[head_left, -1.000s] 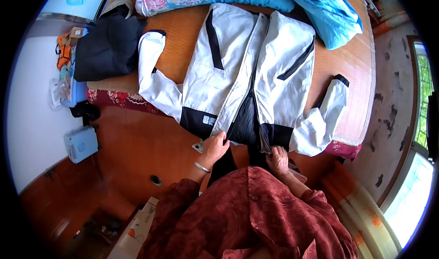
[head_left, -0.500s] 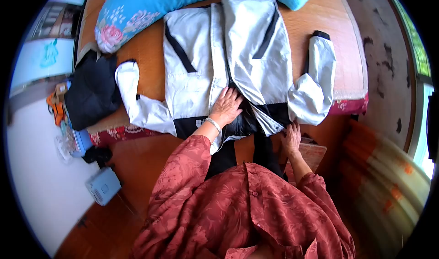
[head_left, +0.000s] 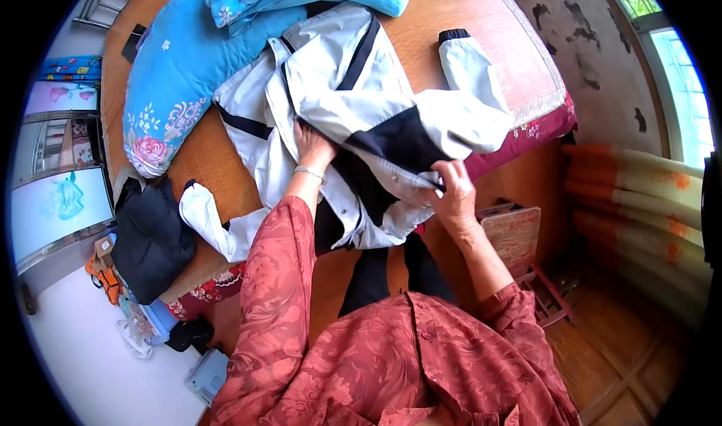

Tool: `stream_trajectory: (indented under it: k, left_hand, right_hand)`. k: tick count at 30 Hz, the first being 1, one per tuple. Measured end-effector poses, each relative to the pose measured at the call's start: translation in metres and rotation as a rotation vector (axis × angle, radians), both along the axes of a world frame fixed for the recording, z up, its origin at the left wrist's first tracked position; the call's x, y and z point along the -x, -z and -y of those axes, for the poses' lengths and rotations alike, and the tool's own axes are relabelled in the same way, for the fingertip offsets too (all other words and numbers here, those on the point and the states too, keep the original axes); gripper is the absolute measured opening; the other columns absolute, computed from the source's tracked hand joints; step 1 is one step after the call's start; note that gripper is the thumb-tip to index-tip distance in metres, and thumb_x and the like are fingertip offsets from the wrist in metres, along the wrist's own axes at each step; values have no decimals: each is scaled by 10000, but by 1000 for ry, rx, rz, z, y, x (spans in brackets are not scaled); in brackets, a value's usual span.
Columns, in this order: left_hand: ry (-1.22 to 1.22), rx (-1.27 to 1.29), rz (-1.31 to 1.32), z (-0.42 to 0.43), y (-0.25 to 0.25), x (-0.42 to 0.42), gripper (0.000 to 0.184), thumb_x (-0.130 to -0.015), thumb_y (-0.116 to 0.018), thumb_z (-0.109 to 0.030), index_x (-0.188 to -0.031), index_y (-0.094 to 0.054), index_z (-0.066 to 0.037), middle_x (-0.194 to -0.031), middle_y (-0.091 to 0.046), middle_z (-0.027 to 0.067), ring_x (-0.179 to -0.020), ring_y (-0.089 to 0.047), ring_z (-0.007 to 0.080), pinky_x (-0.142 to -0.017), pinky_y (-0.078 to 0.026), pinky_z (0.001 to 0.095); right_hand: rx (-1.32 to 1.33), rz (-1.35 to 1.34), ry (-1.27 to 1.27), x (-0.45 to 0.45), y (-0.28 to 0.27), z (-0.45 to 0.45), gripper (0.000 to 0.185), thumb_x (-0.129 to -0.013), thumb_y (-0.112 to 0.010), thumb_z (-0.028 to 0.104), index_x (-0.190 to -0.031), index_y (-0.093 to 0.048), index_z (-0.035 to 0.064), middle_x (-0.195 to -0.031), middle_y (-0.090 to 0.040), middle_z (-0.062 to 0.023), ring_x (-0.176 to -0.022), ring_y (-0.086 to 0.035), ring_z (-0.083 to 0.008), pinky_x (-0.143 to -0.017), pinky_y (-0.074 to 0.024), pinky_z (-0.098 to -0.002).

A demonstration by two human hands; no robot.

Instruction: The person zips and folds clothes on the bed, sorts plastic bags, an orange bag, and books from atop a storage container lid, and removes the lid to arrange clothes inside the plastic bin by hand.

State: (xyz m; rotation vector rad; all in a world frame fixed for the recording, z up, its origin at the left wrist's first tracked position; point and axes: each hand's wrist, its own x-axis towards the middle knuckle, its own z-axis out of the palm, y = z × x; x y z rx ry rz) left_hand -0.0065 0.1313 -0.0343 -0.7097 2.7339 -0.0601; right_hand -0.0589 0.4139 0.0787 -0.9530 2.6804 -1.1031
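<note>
A white and black jacket (head_left: 342,114) lies unzipped on the bed, its right front panel lifted and partly folded. My left hand (head_left: 313,149) reaches into the opening at the jacket's middle, a silver bangle on its wrist; its fingertips are partly hidden under the fabric. My right hand (head_left: 456,193) pinches the lower edge of the raised panel, beside the black hem section. One white sleeve stretches to the right over the bed's edge, and the other lies bent at the left.
Blue floral bedding (head_left: 177,72) lies behind and left of the jacket on the bed (head_left: 429,12). A dark garment (head_left: 154,238) hangs at the bed's left corner. On the right are a small wooden chair (head_left: 511,230) and a curtain (head_left: 639,200).
My right hand has raised the right panel up off the bed, and the jacket has bunched and turned. My left hand has moved further into the opening. The view has swung to the right.
</note>
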Motion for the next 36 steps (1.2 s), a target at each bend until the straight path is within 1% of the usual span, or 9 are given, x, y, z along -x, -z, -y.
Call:
stream_trajectory:
  k: [5,9,12,16,18,21,26,30,36]
  left_hand:
    - [53,-47,39,6,36,-24,688,-839,-358,-519,-1412,-204,-172,-1479,-180,33,-1368,-109,209,-1081,-2,438]
    - [30,-73,27,0,36,-22,651,-844,-366,-474,-1404,-234,-170,-1456,-244,44,-1351,-171,224,-1083,-2,447]
    - [56,60,216,-18,21,-21,625,-828,-382,-455,-1374,-310,-158,-1427,-307,72,-1329,-235,253,-1081,-58,468]
    - [82,-127,-371,-77,-13,-38,576,-801,-475,-349,-1317,-404,-103,-1337,-422,135,-1295,-280,317,-1067,-124,487]
    - [1,-426,-377,-104,-13,-48,585,-801,-481,-312,-1319,-387,-58,-1340,-403,165,-1287,-278,337,-1071,-123,472]
    - [-36,-295,-327,-141,3,-72,622,-808,-467,-293,-1345,-321,-14,-1410,-279,186,-1328,-198,334,-1095,-71,443]
    - [19,-326,-274,-116,24,-68,543,-826,-425,-313,-1311,-406,-71,-1390,-330,168,-1327,-206,337,-1084,-115,483]
    - [-107,-349,-319,-117,26,-53,491,-834,-413,-289,-1288,-445,-106,-1422,-265,172,-1331,-195,344,-1074,-166,472]
    - [-122,-333,-258,-130,28,-64,464,-816,-434,-265,-1241,-503,-92,-1430,-248,162,-1332,-193,327,-1063,-188,478]
  right_hand:
    - [173,372,155,-15,113,-57,458,-655,-514,-26,-1106,-544,50,-1151,-510,-162,-1073,-484,-328,-947,-387,-364]
    - [-31,408,-1,11,126,-55,298,-698,-517,-25,-993,-545,-51,-1007,-575,-188,-890,-596,-263,-684,-453,-339]
    - [-110,903,169,23,119,-34,283,-700,-559,13,-980,-562,-29,-938,-604,-190,-833,-607,-283,-677,-462,-341]
    - [15,276,-104,21,159,-38,372,-706,-608,152,-1051,-575,17,-978,-615,-197,-920,-587,-349,-768,-465,-400]
    - [62,299,-93,23,160,-35,419,-706,-605,181,-1095,-564,29,-1000,-616,-184,-950,-577,-356,-806,-454,-411]
    - [260,639,-62,29,238,-58,388,-713,-586,99,-1092,-561,20,-987,-616,-192,-936,-581,-348,-793,-459,-395]
    - [-331,353,-441,40,78,-79,242,-707,-582,37,-939,-574,-32,-874,-604,-232,-821,-598,-328,-685,-457,-401]
    - [-186,598,-545,2,-24,-91,144,-747,-607,90,-817,-587,-34,-743,-598,-201,-634,-579,-299,-569,-435,-383]
    - [-812,525,-417,-38,78,-135,366,-680,-658,296,-708,-608,-66,-713,-614,-249,-720,-618,-385,-642,-492,-434]
